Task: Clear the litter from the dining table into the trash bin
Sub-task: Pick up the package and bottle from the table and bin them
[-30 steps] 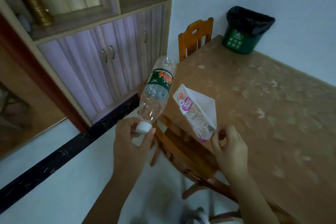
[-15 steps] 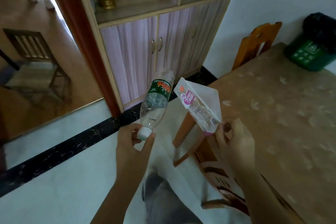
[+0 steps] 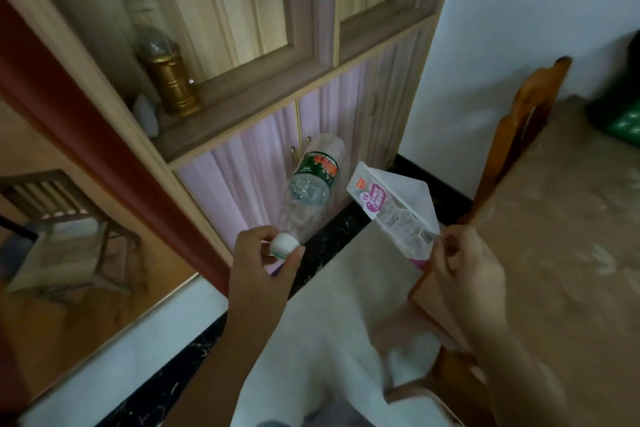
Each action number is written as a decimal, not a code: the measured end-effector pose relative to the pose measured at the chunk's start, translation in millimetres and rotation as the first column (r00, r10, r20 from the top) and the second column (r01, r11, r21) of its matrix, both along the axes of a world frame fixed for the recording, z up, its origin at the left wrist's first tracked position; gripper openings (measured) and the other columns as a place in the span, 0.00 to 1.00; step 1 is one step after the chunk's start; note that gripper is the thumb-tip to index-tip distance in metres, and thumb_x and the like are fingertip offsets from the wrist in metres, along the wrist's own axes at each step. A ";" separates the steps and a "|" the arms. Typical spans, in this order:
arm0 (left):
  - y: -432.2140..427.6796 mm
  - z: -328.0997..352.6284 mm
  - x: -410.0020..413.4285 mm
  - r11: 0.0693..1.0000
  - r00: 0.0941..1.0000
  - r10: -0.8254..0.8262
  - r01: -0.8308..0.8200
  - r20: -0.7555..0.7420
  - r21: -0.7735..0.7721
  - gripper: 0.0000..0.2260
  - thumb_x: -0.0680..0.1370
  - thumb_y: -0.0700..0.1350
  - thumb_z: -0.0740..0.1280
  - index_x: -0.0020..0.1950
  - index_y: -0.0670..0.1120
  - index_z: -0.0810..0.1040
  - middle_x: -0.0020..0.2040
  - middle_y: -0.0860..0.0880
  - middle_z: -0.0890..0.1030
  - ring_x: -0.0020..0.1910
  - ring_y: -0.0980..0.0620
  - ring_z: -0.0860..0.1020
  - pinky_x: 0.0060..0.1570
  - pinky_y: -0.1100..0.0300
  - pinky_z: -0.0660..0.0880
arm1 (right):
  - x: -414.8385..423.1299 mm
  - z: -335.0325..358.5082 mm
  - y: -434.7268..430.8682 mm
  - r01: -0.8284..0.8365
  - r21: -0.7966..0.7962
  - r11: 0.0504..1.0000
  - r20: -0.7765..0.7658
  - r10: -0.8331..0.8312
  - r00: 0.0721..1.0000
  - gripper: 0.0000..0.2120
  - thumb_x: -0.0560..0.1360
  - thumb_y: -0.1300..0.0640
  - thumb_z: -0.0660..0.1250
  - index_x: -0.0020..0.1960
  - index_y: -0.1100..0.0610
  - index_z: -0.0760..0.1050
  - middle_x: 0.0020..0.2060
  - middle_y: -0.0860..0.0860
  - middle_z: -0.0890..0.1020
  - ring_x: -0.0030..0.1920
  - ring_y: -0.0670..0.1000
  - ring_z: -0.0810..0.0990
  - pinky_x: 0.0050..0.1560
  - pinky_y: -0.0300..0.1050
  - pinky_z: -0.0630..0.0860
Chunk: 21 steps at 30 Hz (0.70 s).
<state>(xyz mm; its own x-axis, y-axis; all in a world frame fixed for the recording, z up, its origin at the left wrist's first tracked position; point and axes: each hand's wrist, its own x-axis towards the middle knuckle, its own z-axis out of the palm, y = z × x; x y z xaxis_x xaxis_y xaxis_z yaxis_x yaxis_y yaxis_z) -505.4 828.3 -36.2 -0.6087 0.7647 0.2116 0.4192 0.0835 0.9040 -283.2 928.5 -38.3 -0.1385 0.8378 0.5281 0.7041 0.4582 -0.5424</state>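
Clear plastic bottle (image 3: 310,192), looks empty, pinched at cap by left hand (image 3: 263,274) | right hand (image 3: 464,274) grips white pouch (image 3: 398,206) | bin (image 3: 623,114) on worktop (image 3: 571,218)

The left hand (image 3: 260,274) is gripping a clear plastic bottle with a green label (image 3: 309,191) by its white cap, its base pointing far. The right hand (image 3: 465,274) is pinching a white and clear plastic wrapper (image 3: 398,204). A green trash bin (image 3: 623,114) is sitting at the far right on the brown dining table (image 3: 568,236).

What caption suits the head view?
Left hand holds plastic bottle by its cap; right hand pinches empty wrapper beside table.
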 end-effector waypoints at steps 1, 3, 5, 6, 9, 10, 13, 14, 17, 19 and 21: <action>14.3 -2.5 -5.2 1.000 1.000 -0.021 0.021 0.008 0.003 0.13 0.69 0.44 0.72 0.49 0.48 0.72 0.46 0.45 0.76 0.42 0.49 0.77 0.38 0.62 0.77 | -3.3 -1.5 8.6 0.012 -0.001 1.000 0.001 -0.012 1.000 0.03 0.67 0.65 0.64 0.40 0.62 0.71 0.29 0.57 0.76 0.29 0.54 0.73 0.31 0.36 0.57; 42.8 -8.2 -12.0 0.998 0.998 -0.055 0.054 0.042 0.015 0.12 0.69 0.44 0.72 0.48 0.52 0.72 0.46 0.47 0.77 0.42 0.51 0.78 0.40 0.60 0.77 | -8.3 -4.0 25.1 0.053 -0.020 0.998 0.012 -0.052 0.999 0.03 0.67 0.65 0.64 0.40 0.61 0.71 0.30 0.56 0.76 0.29 0.53 0.73 0.31 0.36 0.58; 74.7 -15.4 -16.3 0.996 0.995 -0.088 0.087 0.046 0.023 0.14 0.69 0.42 0.72 0.46 0.55 0.71 0.46 0.49 0.77 0.43 0.56 0.77 0.41 0.66 0.75 | -11.3 -7.9 42.5 0.119 -0.051 0.992 0.033 -0.117 0.993 0.02 0.67 0.65 0.64 0.40 0.62 0.72 0.30 0.57 0.77 0.29 0.56 0.74 0.31 0.39 0.60; 92.7 -19.1 -18.2 0.994 0.994 -0.104 0.103 0.035 0.022 0.15 0.70 0.41 0.72 0.46 0.56 0.70 0.46 0.49 0.76 0.43 0.59 0.77 0.40 0.70 0.73 | -11.5 -10.8 52.0 0.158 -0.060 0.986 0.049 -0.155 0.987 0.03 0.67 0.66 0.65 0.40 0.63 0.72 0.30 0.57 0.77 0.29 0.57 0.74 0.30 0.40 0.62; 153.6 -23.7 -26.3 0.982 0.982 -0.186 0.184 0.025 0.044 0.16 0.70 0.40 0.72 0.45 0.58 0.70 0.45 0.49 0.77 0.43 0.59 0.76 0.40 0.68 0.74 | -14.5 -15.3 84.6 0.278 -0.084 0.957 0.084 -0.272 0.959 0.09 0.65 0.72 0.70 0.39 0.63 0.72 0.31 0.57 0.77 0.29 0.58 0.75 0.29 0.43 0.67; 175.7 -24.5 -30.8 0.973 0.974 -0.225 0.223 0.031 0.055 0.15 0.70 0.41 0.73 0.46 0.56 0.71 0.46 0.48 0.77 0.43 0.57 0.76 0.41 0.63 0.75 | -18.3 -14.7 96.0 0.311 -0.091 0.946 0.086 -0.304 0.949 0.09 0.65 0.72 0.70 0.39 0.63 0.72 0.31 0.57 0.77 0.29 0.58 0.74 0.29 0.44 0.68; 241.7 -24.7 -42.8 0.933 0.936 -0.351 0.348 0.020 0.086 0.13 0.70 0.41 0.73 0.49 0.49 0.72 0.46 0.44 0.78 0.42 0.52 0.77 0.41 0.58 0.76 | -36.6 -5.7 136.3 0.427 -0.132 0.894 0.058 -0.423 0.904 0.09 0.67 0.71 0.69 0.40 0.62 0.71 0.32 0.57 0.78 0.30 0.58 0.75 0.27 0.49 0.72; 260.0 -21.8 -45.2 0.918 0.924 -0.382 0.380 -0.001 0.109 0.13 0.70 0.44 0.74 0.50 0.49 0.72 0.46 0.45 0.77 0.42 0.52 0.77 0.41 0.60 0.75 | -43.9 -0.1 149.4 0.447 -0.147 0.882 0.048 -0.445 0.894 0.08 0.67 0.70 0.69 0.40 0.61 0.71 0.32 0.57 0.78 0.30 0.58 0.75 0.27 0.51 0.73; 322.1 -11.9 -48.8 0.870 0.885 -0.464 0.462 -0.030 0.175 0.14 0.68 0.52 0.69 0.50 0.49 0.72 0.46 0.56 0.74 0.41 0.57 0.75 0.40 0.68 0.73 | -59.5 14.3 195.9 0.498 -0.116 0.860 0.035 -0.497 0.867 0.09 0.67 0.70 0.69 0.39 0.60 0.71 0.31 0.55 0.77 0.30 0.57 0.75 0.27 0.52 0.73; 360.2 -9.6 -45.8 0.844 0.863 -0.504 0.500 -0.031 0.193 0.14 0.68 0.52 0.69 0.50 0.51 0.71 0.46 0.59 0.74 0.41 0.59 0.75 0.40 0.70 0.72 | -62.0 18.8 219.3 0.548 -0.112 0.829 0.028 -0.549 0.836 0.08 0.67 0.69 0.69 0.39 0.60 0.71 0.32 0.56 0.77 0.31 0.58 0.75 0.28 0.53 0.74; 393.3 -10.0 -38.5 0.815 0.835 -0.549 0.544 -0.034 0.200 0.13 0.68 0.48 0.70 0.50 0.51 0.71 0.46 0.59 0.73 0.41 0.58 0.75 0.40 0.70 0.72 | -57.9 19.8 235.6 0.600 -0.115 0.792 0.021 -0.602 0.798 0.08 0.67 0.70 0.69 0.39 0.61 0.71 0.31 0.56 0.77 0.30 0.57 0.75 0.28 0.50 0.73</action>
